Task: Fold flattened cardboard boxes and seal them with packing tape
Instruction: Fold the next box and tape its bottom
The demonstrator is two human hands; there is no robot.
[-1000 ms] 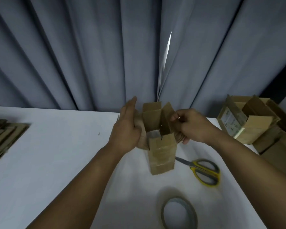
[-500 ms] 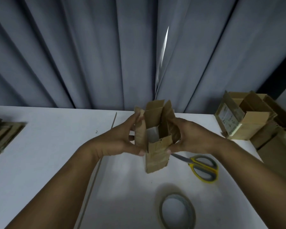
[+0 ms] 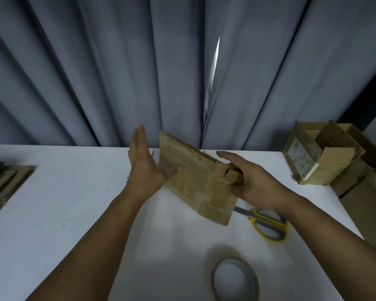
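Centre frame, the cardboard box (image 3: 195, 181) sits tilted between 2 hands. The left hand (image 3: 144, 164) is flat open, palm pressing its side, and the right hand (image 3: 254, 181) curls round the end flaps. Flap-folding step, I'd say. Next: pin flaps shut, fetch the tape roll (image 3: 232, 257), lower right.

Box (image 3: 195, 183) over table (image 3: 63, 203) centre, between left hand (image 3: 143, 168) and right hand (image 3: 254, 181). Scissors (image 3: 267, 222) just right, tape roll (image 3: 233, 261) nearer (front edge). Flat stack (image 3: 2, 187) far left, folded boxes (image 3: 321, 157) far right.
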